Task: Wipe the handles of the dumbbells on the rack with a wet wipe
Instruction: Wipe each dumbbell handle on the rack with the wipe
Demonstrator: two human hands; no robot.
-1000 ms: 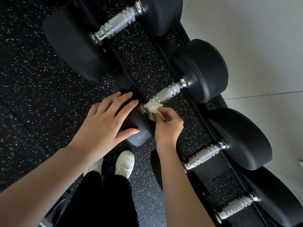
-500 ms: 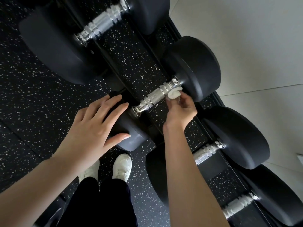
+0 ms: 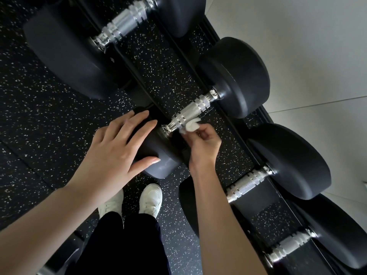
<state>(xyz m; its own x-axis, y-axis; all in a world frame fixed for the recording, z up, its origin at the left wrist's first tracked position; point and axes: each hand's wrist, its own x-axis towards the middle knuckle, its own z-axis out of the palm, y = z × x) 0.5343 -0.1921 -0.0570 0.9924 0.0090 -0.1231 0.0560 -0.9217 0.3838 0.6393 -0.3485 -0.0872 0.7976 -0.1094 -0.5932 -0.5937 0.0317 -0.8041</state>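
Note:
Several black dumbbells with knurled chrome handles lie across a black rack (image 3: 241,135) that runs diagonally through the view. My right hand (image 3: 202,140) pinches a small white wet wipe (image 3: 191,126) against the near end of the middle dumbbell's handle (image 3: 190,114). My left hand (image 3: 117,153) rests flat, fingers spread, on that dumbbell's near head (image 3: 160,153). The far head (image 3: 238,76) of the same dumbbell sits close to the wall.
A bigger dumbbell's handle (image 3: 121,24) lies above, two more handles (image 3: 247,183) (image 3: 290,247) lie below right. The floor (image 3: 39,126) is black speckled rubber. A pale wall (image 3: 307,46) stands behind the rack. My white shoes (image 3: 150,199) are right at the rack's foot.
My right hand slid the wipe from the far end of the handle back to the near end. The left hand stayed on the near head.

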